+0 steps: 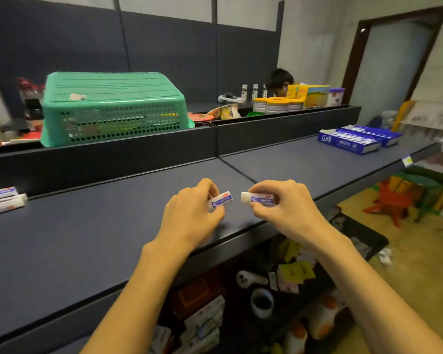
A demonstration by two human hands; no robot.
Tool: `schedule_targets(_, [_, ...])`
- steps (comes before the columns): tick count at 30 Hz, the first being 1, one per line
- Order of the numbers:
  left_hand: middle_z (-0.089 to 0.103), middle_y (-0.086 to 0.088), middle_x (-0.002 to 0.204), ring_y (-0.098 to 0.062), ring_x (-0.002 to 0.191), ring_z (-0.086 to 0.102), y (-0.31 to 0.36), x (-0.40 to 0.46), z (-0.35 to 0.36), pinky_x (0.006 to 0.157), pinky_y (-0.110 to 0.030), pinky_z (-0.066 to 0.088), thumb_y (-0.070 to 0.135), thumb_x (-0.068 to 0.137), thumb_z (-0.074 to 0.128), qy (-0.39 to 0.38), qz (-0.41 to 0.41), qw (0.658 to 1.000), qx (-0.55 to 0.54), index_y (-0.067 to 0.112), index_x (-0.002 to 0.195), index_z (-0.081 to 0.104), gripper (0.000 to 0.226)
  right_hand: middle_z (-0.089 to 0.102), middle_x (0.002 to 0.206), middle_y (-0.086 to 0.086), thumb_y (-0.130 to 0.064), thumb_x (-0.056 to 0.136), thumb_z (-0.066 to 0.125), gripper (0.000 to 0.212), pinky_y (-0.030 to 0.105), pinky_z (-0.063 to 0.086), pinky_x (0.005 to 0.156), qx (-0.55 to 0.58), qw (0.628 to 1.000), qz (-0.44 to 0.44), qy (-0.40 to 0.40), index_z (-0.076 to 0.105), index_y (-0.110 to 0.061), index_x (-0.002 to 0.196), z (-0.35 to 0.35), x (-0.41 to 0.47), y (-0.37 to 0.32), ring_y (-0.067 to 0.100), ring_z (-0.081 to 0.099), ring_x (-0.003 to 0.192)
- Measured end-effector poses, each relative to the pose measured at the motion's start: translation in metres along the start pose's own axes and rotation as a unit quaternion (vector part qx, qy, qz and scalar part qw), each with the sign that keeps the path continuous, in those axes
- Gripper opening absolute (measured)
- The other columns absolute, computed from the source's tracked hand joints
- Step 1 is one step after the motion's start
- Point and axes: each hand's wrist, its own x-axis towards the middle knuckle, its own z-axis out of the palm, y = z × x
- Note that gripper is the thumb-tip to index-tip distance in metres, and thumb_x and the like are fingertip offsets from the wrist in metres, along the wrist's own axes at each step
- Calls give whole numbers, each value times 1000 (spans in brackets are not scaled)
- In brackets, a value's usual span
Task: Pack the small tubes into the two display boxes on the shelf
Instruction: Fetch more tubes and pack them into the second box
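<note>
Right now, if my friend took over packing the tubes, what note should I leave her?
Left hand holds one small tube; right hand holds another tube, white cap pointing left. Both hover above the shelf.
The two blue display boxes sit far right on the shelf, already holding rows of tubes.
A few loose tubes lie at the shelf's far left.
Left to do: box the two held tubes, then the loose ones.

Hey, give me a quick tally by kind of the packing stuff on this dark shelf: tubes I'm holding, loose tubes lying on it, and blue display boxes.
Tubes in hand: 2, one in the left hand, one in the right hand
Loose tubes at the shelf's left end: 3
Blue display boxes: 2
Total: 7
</note>
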Motion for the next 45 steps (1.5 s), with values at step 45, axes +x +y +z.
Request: schedule_targets(45, [64,1,109,-19,98,56,410,417,455,83,-35,46,40,89,59,17,-33,996,86,23,103,60,22,54,111,-1,-38,88,61,34,33,45,81,-102,993,-30,-43,61,-29,121,-318,271,650,18,53,102])
